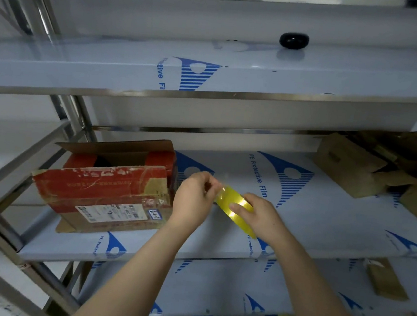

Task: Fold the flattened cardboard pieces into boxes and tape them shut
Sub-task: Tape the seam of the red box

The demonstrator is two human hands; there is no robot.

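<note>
Thumb and forefinger of the left hand (193,197) pinch the free end of the yellow tape (227,197), while the right hand (260,219) grips the roll above the middle shelf (323,220). Just left, the red cardboard box (102,188) stands on that shelf, top flaps open. Brown boxes (349,168) sit far right.

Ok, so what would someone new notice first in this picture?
In the middle, the right hand holds a yellow tape roll while the left hand pinches at its end. Just left of them, a worn red cardboard box sits open on the middle shelf, with brown boxes at far right.
</note>
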